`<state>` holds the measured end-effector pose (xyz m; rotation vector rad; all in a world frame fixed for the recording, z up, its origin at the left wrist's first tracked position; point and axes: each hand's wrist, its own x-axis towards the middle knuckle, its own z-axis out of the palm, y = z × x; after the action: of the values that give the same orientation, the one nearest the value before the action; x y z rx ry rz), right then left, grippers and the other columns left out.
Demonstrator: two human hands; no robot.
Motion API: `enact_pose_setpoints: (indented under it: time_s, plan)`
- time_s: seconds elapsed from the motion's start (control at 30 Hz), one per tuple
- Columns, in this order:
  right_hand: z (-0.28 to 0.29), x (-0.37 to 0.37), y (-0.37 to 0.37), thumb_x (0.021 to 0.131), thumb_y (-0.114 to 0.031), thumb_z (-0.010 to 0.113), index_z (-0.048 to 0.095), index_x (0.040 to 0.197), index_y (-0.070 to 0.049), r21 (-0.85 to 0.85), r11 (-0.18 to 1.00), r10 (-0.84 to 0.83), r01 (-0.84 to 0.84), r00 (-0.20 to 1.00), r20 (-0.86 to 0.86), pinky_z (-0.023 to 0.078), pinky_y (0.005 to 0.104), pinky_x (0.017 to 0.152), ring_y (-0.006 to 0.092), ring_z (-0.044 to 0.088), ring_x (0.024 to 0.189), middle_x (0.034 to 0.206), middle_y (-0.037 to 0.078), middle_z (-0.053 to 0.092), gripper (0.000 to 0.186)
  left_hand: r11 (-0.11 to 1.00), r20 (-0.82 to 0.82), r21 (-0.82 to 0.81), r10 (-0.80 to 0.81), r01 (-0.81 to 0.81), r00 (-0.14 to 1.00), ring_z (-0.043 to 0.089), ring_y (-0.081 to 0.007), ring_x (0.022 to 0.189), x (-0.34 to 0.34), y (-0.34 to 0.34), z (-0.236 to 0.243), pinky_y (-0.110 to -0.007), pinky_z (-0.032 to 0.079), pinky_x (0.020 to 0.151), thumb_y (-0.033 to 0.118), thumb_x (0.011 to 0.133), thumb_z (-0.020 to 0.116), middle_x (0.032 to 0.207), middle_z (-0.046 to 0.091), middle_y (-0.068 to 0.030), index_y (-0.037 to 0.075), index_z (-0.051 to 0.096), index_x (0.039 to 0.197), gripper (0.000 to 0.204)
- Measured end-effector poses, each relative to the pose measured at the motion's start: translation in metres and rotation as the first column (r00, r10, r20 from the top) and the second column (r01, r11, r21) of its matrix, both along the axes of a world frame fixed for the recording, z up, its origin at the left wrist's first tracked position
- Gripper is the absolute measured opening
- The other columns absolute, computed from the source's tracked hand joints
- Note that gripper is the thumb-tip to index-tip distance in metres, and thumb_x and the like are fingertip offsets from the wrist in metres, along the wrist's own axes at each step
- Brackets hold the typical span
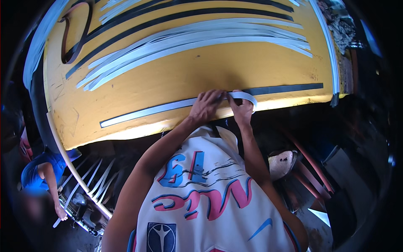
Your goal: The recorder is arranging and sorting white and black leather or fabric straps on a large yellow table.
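A long white strip (149, 112) lies lengthwise on top of a black strip (289, 88), near the front edge of the yellow table (168, 80). My left hand (207, 104) is closed over the white strip, its fingertips pressing it down onto the black one. Just to the right, my right hand (242, 110) pinches the same white strip, whose free part curls back in a loop around the fingers. To the right of my hands the black strip is uncovered. My fingertips partly hide where the two strips meet.
Farther back on the table lie a bundle of white strips (197, 38), several black strips (184, 16) and a curved brown strap (87, 35). At the lower left a person in blue (35, 174) reaches toward hanging white strips (100, 180), beside a pale pole (79, 180).
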<state>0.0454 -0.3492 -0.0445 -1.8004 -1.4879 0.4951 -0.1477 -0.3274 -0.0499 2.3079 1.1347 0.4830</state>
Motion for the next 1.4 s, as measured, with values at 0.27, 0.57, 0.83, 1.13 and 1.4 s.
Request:
enact_pose_setpoints:
  time_s: [0.27, 0.57, 0.83, 1.13, 1.4]
  plan:
    - [0.006, 0.000, -0.003, 0.081, -0.024, 0.085, 0.071, 0.096, -0.005, -0.075, 0.997, -0.018, 0.014, 0.999, -0.048, 0.053, 0.0345, 0.065, 0.0212, 0.063, 0.066, 0.079, 0.008, 0.069, 0.028, 0.996, -0.261, -0.074, 0.027, -0.048, 0.965, 0.028, -0.0266, 0.152, -0.109, -0.052, 0.031, -0.048, 0.021, 0.123, 0.032, 0.101, 0.053, 0.165, 0.028, -0.0097, 0.009, 0.030, 0.158, 0.066]
    - [0.005, -0.008, -0.003, 0.083, -0.017, 0.084, 0.068, 0.105, -0.001, -0.101, 0.992, -0.092, 0.071, 0.972, -0.214, 0.050, 0.0299, 0.073, 0.0121, 0.059, 0.078, 0.088, 0.004, 0.067, 0.031, 0.956, -0.274, -0.060, 0.261, -0.287, 0.926, 0.021, -0.0349, 0.153, -0.174, -0.079, 0.028, -0.051, 0.020, 0.123, 0.039, 0.101, 0.054, 0.165, 0.023, -0.0178, 0.006, 0.024, 0.159, 0.074]
    - [0.000, -0.002, -0.004, 0.086, -0.023, 0.081, 0.069, 0.109, -0.002, -0.091, 0.995, -0.054, 0.051, 0.998, -0.030, 0.052, 0.0376, 0.086, 0.0259, 0.068, 0.092, 0.098, 0.012, 0.072, 0.033, 0.997, -0.027, -0.064, 0.043, -0.044, 0.999, 0.019, -0.0374, 0.153, 0.003, -0.043, 0.010, -0.048, 0.019, 0.124, 0.044, 0.097, 0.057, 0.165, 0.020, -0.0223, -0.004, 0.023, 0.156, 0.083]
    - [0.038, 0.001, -0.013, 0.098, -0.021, 0.068, 0.058, 0.135, -0.007, -0.510, 0.860, -0.479, -0.008, 0.330, -0.813, 0.054, 0.0351, 0.084, 0.0160, 0.066, 0.099, 0.111, 0.009, 0.070, 0.042, 0.995, -0.150, -0.070, 0.056, -0.067, 0.987, 0.020, -0.0336, 0.154, 0.021, -0.044, 0.023, -0.047, 0.021, 0.123, 0.035, 0.092, 0.066, 0.166, 0.020, -0.0195, 0.001, 0.023, 0.157, 0.085]
    - [0.049, 0.073, -0.013, 0.104, -0.031, 0.057, 0.059, 0.122, -0.014, -0.547, 0.826, -0.540, -0.141, -0.478, -0.693, 0.051, 0.0391, 0.098, 0.0200, 0.061, 0.117, 0.126, 0.009, 0.067, 0.025, 0.996, -0.260, -0.034, 0.075, -0.087, 0.963, 0.020, -0.0326, 0.154, 0.027, -0.041, 0.028, -0.047, 0.021, 0.124, 0.032, 0.094, 0.064, 0.166, 0.020, -0.0177, 0.005, 0.022, 0.159, 0.081]
